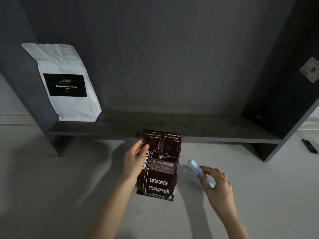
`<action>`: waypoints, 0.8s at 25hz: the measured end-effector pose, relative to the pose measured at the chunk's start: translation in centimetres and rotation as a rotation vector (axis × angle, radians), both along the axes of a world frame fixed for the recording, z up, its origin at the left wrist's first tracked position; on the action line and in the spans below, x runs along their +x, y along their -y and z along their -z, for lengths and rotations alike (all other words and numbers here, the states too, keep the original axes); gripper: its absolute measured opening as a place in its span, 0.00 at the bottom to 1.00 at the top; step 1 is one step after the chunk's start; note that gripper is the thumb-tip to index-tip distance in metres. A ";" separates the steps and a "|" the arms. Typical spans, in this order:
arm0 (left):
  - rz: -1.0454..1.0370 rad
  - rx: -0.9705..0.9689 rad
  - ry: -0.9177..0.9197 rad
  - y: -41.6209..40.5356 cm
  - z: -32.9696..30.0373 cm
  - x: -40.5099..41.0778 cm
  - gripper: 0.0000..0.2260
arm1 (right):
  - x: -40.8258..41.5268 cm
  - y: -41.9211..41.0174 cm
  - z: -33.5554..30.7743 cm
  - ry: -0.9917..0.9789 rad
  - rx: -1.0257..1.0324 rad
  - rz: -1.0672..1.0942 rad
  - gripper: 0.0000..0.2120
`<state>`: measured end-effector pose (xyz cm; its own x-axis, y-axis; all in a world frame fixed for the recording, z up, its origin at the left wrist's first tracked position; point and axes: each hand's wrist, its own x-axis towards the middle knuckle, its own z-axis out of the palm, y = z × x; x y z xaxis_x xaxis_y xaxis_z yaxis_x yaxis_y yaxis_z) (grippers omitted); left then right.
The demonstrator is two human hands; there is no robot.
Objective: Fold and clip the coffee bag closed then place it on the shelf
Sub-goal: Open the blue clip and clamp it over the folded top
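Head view: a pale blue clip (201, 173) is pinched in the closed fingers of the right hand (216, 184), just right of the dark coffee bag (159, 176), which is stood on the light surface (51, 195). The bag's folded-over top is gripped at its left edge by the left hand (135, 159). Beyond both hands the dark shelf (207, 130) is seen, with a white coffee bag (67, 83) leaned at its far left.

Dark brown coffee bag (159, 171), printed "BAKED.COFFEE", upright on a pale surface (51, 195), top folded forward. Left hand (135, 158) grips the bag's upper left edge, thumb on the fold. Right hand (216, 182) holds a light blue clip (201, 172) just beside the bag. Dark shelf (172, 126) behind; white coffee bag (69, 83) stands at its left end.
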<state>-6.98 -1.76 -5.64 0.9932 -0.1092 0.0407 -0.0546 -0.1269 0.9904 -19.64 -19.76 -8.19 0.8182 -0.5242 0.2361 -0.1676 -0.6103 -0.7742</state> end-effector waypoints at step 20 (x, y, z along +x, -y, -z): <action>-0.164 0.113 0.055 -2.1 -1.0 1.1 0.20 | -0.1 -1.5 -1.7 0.031 0.116 -0.074 0.12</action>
